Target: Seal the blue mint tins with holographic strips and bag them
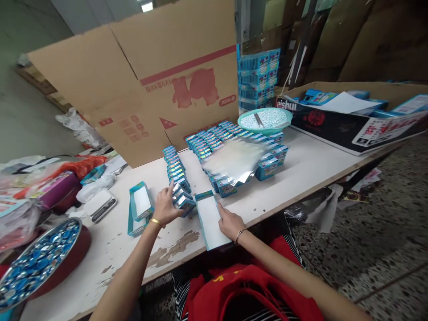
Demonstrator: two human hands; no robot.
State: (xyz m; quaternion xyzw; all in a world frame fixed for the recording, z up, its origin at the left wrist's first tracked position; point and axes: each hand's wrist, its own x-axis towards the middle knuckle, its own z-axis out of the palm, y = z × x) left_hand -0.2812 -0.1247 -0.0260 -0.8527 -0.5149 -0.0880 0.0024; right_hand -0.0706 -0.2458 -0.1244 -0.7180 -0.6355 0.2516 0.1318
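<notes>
Two bare hands work at the near edge of the white worktop (301,169). A flat display tray (210,219), white inside with a teal rim, lies just in front of the person; its long axis runs away from the body, slightly tilted, its far short wall pointing toward the rows of small blue boxes (214,138). The right hand (230,223) rests on the tray's right edge, fingers loosely spread and pressing rather than closing round anything. The left hand (165,205) reaches to the near end of a single row of boxes (175,171) that runs away from the person; its grip is partly closed over the nearest small box (183,199), thumb and fingers touching its top and side. Left of that hand lies a second open tray (140,203). A clear plastic sheet (234,158) covers part of the box rows, and a teal bowl of white pellets (265,119) stands behind them. A round pan of blue wrapped pieces (40,258) sits at far left.
</notes>
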